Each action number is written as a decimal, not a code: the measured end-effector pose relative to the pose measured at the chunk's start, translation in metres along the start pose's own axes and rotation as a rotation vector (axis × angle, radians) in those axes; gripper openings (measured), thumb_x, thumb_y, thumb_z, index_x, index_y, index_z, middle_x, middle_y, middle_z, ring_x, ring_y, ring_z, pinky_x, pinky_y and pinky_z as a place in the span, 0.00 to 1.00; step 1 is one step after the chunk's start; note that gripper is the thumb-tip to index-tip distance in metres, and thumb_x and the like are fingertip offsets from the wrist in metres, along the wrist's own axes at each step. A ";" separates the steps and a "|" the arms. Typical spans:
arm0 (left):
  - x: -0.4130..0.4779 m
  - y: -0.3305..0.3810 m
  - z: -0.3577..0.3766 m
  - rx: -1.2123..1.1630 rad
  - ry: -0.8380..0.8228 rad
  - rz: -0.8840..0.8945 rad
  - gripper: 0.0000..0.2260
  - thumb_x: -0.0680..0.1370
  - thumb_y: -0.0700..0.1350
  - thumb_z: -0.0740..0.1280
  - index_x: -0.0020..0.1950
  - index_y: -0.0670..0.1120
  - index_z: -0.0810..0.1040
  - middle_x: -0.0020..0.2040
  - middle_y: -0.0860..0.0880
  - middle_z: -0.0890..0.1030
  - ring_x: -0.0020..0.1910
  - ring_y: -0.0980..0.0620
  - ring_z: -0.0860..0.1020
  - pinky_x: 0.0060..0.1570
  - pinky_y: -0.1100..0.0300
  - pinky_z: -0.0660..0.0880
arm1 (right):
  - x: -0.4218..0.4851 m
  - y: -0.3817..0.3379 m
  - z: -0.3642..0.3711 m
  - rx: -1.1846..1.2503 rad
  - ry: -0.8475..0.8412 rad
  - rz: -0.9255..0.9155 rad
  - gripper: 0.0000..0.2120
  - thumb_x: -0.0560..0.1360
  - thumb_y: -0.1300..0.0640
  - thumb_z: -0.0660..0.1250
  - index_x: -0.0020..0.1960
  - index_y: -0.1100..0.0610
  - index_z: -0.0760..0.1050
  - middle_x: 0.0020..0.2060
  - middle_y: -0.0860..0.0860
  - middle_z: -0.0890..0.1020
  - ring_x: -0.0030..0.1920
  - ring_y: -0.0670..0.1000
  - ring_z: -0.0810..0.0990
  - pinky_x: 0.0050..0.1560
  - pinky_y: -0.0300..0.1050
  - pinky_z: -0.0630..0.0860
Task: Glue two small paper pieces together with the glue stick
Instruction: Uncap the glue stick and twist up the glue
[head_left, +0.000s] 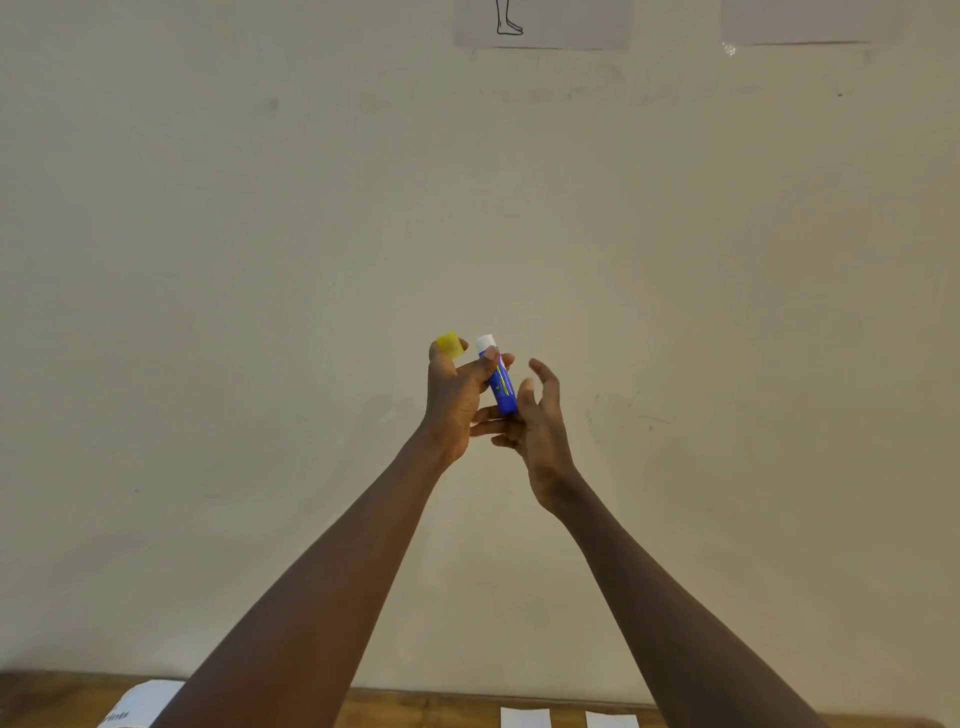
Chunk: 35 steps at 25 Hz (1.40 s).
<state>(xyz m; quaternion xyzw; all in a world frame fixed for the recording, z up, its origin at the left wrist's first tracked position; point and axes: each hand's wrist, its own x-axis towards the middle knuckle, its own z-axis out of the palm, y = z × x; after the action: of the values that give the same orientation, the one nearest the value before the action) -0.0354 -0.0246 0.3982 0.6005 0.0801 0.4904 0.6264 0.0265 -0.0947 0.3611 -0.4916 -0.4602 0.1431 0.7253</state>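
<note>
The left hand (453, 400), raised in the middle of the frame against the wall, grasps two things at once: its fingers wrap the blue glue stick (500, 382), and its thumb pins the yellow cap (450, 344) at the top of the hand. The right hand (537, 423), just right of it, is loosely open with fingers spread and curled; its lower fingers and palm edge touch the bottom end of the glue stick, but it does not close around it.

The pale wall (260, 260) fills nearly the whole frame. At the bottom edge runs a strip of wooden table (426, 709). At the top edge, right of centre, hangs a sheet (571, 26) with a line drawing of a leg and foot; a second sheet (810, 21) in the upper right looks blank.

In the lower left corner lies a white paper (148, 701) with dark printed letters, too cut off and blurred to read. At the bottom edge, right of centre, two small white paper pieces (525, 718) lie side by side on the table, apart from each other.

The glue stick stands nearly upright, slightly tilted, its white uncapped tip on top. Its blue label carries yellow-green print, too small to read. The cap sits just left of the tip, not touching it.
</note>
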 end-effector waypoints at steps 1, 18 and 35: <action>0.001 -0.002 0.000 0.001 0.011 0.014 0.17 0.77 0.41 0.62 0.61 0.41 0.59 0.51 0.42 0.78 0.50 0.46 0.78 0.44 0.56 0.78 | 0.000 -0.001 -0.001 -0.053 0.028 -0.030 0.18 0.77 0.52 0.58 0.63 0.48 0.56 0.36 0.51 0.80 0.32 0.46 0.81 0.36 0.36 0.75; 0.003 -0.012 0.003 0.071 -0.023 0.075 0.11 0.77 0.41 0.61 0.53 0.44 0.60 0.58 0.35 0.77 0.49 0.46 0.78 0.54 0.57 0.73 | -0.001 0.008 -0.012 -0.096 0.111 -0.103 0.17 0.73 0.65 0.64 0.54 0.52 0.59 0.30 0.52 0.80 0.28 0.46 0.81 0.35 0.31 0.76; 0.004 -0.018 0.005 0.108 0.012 0.072 0.10 0.77 0.40 0.61 0.52 0.44 0.60 0.59 0.36 0.76 0.50 0.46 0.78 0.51 0.59 0.75 | 0.000 0.017 -0.013 -0.364 0.113 -0.172 0.27 0.72 0.55 0.68 0.63 0.52 0.56 0.36 0.48 0.78 0.33 0.47 0.79 0.35 0.32 0.74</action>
<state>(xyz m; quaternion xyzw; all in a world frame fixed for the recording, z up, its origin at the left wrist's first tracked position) -0.0208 -0.0215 0.3864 0.6331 0.0886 0.5113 0.5744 0.0414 -0.0947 0.3459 -0.5807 -0.4775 -0.0327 0.6586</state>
